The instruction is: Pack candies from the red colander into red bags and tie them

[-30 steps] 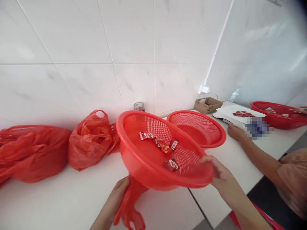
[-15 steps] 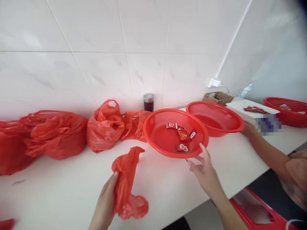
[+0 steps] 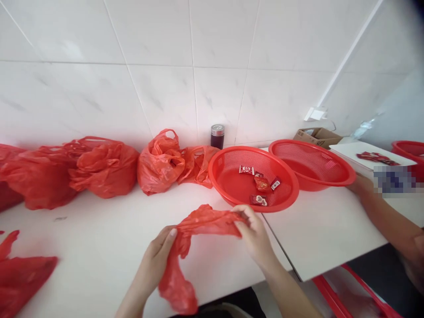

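Note:
A crumpled red plastic bag (image 3: 205,223) is stretched between my two hands above the white table. My left hand (image 3: 158,251) pinches its middle, and the rest of the bag hangs below the fingers toward the table's front edge. At the bag's right end, my right hand (image 3: 255,236) grips the plastic between thumb and fingers. Just beyond that hand stands a red mesh basket (image 3: 228,198), tilted a little toward me, with several small wrapped packets (image 3: 262,183) in it.
Several filled red bags (image 3: 106,170) line the wall, beside a dark lidded cup (image 3: 217,137). Another red bag (image 3: 26,278) lies front left. A second basket (image 3: 318,181) stands to the right, near a cardboard box (image 3: 318,137), a white board (image 3: 347,152) and another person's arm (image 3: 380,212).
My right hand has left the basket's rim and taken hold of the bag's end. The bag is now drawn out sideways. The view has shifted left.

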Tool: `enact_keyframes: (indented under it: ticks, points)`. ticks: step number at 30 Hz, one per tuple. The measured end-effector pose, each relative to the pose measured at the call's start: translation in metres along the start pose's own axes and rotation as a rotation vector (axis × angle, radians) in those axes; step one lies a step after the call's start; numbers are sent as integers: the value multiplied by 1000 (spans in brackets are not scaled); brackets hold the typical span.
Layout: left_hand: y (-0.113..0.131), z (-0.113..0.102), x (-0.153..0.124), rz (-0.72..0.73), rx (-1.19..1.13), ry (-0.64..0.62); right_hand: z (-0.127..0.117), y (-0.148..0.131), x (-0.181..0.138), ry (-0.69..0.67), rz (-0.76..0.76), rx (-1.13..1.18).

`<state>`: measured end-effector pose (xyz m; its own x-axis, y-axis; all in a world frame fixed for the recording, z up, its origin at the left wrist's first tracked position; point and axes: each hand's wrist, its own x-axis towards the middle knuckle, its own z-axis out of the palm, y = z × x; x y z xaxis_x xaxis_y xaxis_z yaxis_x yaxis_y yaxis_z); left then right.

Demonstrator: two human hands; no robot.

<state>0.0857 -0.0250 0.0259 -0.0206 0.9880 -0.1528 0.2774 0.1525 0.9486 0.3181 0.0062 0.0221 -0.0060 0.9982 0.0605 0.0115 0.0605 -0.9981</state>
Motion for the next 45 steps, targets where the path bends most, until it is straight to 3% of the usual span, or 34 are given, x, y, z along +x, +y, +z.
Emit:
enact_keyframes:
  ticks: [2,4,6,9,11,14,16,18,20,22,25,28,29,31,33,35,38,40,45]
  points:
    - [-14,-19,2,-28,123,26,-10,1,3,74,22,168]
    - [-25,-32,7,-77,221,34,-15,-1,3,63,85,340]
    - [-29,-36,9,-103,337,136,-13,-4,1,62,156,434]
    - [-17,-18,1,7,468,451,-2,-8,0,148,164,391]
    - [-4,9,-10,240,495,528,9,-11,-1,162,129,352]
    - [1,50,-16,597,658,395,24,-19,-9,39,126,387]
    - [-11,59,-5,571,822,398,28,-25,-17,-69,166,415]
    - [-31,47,12,424,958,464,20,-28,-23,-151,223,419]
    - [-48,20,26,299,1044,490,2,-26,-25,-189,262,379]
    - [-56,-8,32,230,1065,397,-21,-20,-23,-155,254,260]
    - [-47,-32,26,171,977,190,-47,-15,-21,-27,61,-143]
    - [-26,-26,16,137,853,54,-43,-29,-29,105,-349,-512]
    - [-18,-20,14,139,818,23,-35,-36,-33,71,-461,-560]
    - [-5,-10,12,162,744,-32,-15,-48,-38,-191,-587,-608]
    - [7,-6,11,193,670,-103,0,-49,-33,-519,-623,-720]
    - [17,-11,9,213,624,-193,2,-40,-17,-689,-615,-945]
    - [23,-33,5,163,642,-306,-18,-23,12,-810,-469,-1251]
    - [20,-47,4,91,673,-331,-34,-16,25,-870,-346,-1290]
    - [2,-50,11,117,618,-171,-44,-25,27,-878,-163,-1138]
